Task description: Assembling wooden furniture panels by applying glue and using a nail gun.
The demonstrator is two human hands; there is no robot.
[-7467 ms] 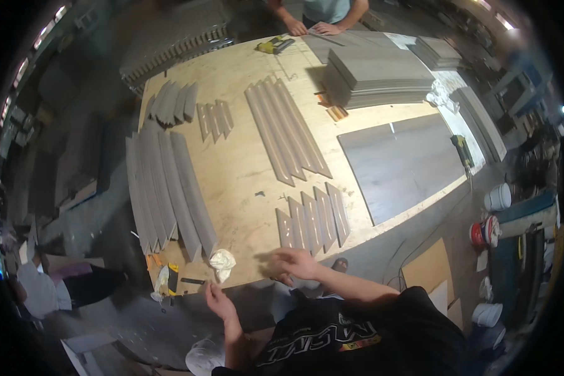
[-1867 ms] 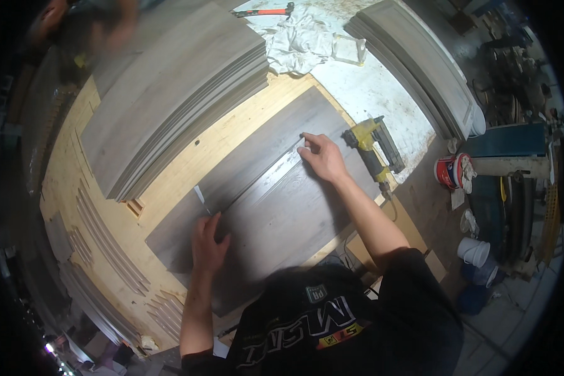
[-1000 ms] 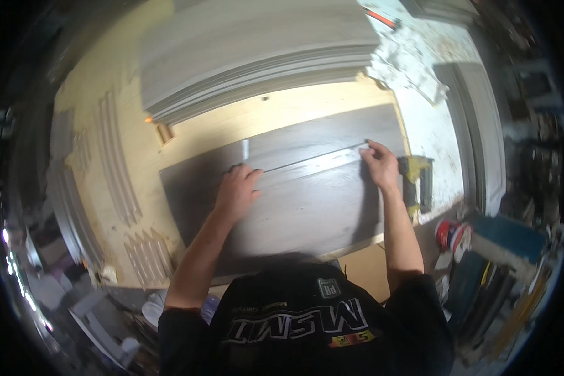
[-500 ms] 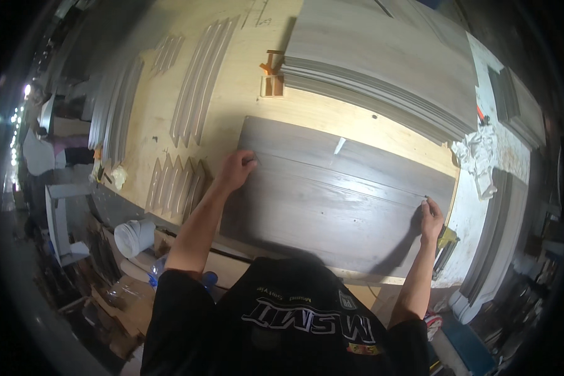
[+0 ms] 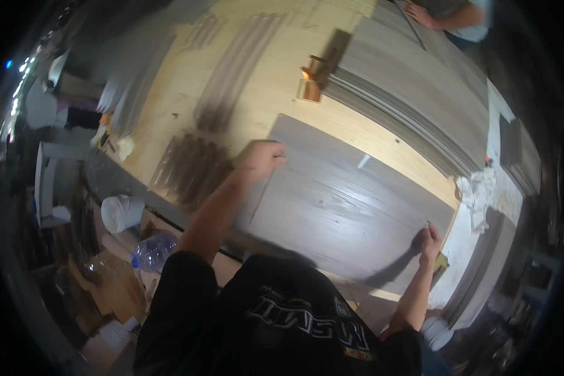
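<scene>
A grey wood-grain panel (image 5: 332, 213) lies flat in front of me on a pale wooden worktable (image 5: 244, 135). My left hand (image 5: 261, 158) is closed at the panel's left end, fingers curled in; whatever it holds is blurred. Over the right end, my right hand (image 5: 430, 242) pinches with thumb and fingers, and a tiny dark tip shows above them. What that is I cannot make out. A small white slip (image 5: 364, 161) lies near the panel's far edge. Left of my left hand are several narrow grey strips (image 5: 194, 169), smeared by motion.
Beyond the panel stands a stack of grey boards (image 5: 413, 81), with another person's hand (image 5: 423, 15) at its far side. An orange-brown wooden piece (image 5: 310, 88) sits beside the stack. Crumpled white material (image 5: 479, 194) lies right. A white bucket (image 5: 121, 213) and clear bottle (image 5: 155, 250) are lower left.
The view has shifted and turned. My right hand sits nearer to me along the panel's right end. The thin line between my hands no longer shows. Another person's hand has appeared at the top right.
</scene>
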